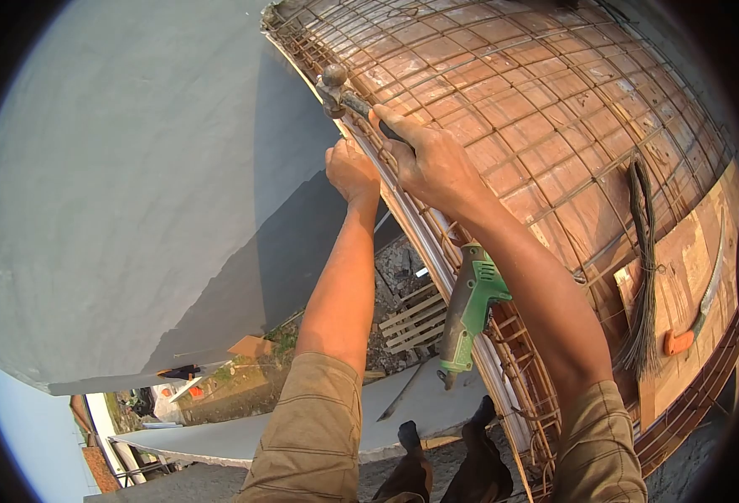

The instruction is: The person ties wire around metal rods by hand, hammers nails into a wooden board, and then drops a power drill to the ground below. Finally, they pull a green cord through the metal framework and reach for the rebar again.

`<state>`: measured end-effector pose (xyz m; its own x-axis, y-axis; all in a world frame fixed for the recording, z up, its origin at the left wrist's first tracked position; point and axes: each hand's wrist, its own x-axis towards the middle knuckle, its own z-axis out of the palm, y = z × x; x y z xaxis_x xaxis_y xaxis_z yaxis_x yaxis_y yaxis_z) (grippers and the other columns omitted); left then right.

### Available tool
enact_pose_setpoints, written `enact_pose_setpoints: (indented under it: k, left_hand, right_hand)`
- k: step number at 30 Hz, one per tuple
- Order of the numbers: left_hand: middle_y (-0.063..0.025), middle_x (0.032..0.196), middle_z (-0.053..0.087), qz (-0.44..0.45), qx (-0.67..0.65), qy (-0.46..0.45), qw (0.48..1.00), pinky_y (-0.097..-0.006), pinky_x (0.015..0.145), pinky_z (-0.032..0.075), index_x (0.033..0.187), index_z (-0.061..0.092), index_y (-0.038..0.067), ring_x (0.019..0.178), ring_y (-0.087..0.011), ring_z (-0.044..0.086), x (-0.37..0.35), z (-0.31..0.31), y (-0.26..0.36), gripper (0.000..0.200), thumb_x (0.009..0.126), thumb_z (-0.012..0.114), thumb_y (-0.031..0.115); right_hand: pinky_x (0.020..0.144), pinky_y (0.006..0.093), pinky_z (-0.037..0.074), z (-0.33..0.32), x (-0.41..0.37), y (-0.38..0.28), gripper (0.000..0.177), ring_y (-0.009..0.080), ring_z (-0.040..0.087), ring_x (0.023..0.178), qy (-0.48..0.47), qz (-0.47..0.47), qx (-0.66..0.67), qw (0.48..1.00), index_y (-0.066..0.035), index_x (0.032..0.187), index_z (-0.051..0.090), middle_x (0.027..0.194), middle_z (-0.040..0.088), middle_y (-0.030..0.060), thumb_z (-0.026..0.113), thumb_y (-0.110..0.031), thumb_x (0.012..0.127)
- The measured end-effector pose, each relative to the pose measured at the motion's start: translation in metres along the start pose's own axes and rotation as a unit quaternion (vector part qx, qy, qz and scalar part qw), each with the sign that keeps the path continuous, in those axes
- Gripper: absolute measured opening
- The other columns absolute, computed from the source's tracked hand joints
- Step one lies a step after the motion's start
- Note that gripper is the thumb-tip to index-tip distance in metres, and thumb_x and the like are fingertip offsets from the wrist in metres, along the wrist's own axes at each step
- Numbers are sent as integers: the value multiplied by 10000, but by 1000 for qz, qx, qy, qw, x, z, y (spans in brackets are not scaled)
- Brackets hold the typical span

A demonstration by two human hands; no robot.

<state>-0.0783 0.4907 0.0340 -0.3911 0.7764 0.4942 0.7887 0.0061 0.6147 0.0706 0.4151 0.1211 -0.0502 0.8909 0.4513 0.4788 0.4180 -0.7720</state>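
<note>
My right hand [432, 161] grips the dark handle of a ball-peen hammer [333, 94], whose metal head is over the wooden edge board [420, 225] of the curved formwork. Just below the hammer head, my left hand [353, 170] is closed against the outer side of that edge. Whatever its fingers may hold is hidden. A green and dark power tool [472, 306] rests at the edge between my forearms, its tip pointing down.
A rusty rebar grid [520, 109] covers the plywood deck. A tie-wire bundle [642, 277] and an orange-handled handsaw [698, 314] lie on the right, near a plywood sheet [663, 344]. A grey wall [152, 168] rises left. Far below are a pallet [416, 321] and rubble.
</note>
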Motion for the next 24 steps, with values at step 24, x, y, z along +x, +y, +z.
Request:
enact_pose_setpoints:
  k: [24]
  left_hand:
    - [-169,878,672,-36,-104,17,994,-417,686,505,864,680,15,827,-316,659,-3,-2,-3,230,944,551,188]
  right_hand:
    - [689,488,512,4,6,-14,504,376,669,783,-113,86,-58,988,-128,1380,563,862,688,217,550,-92,878]
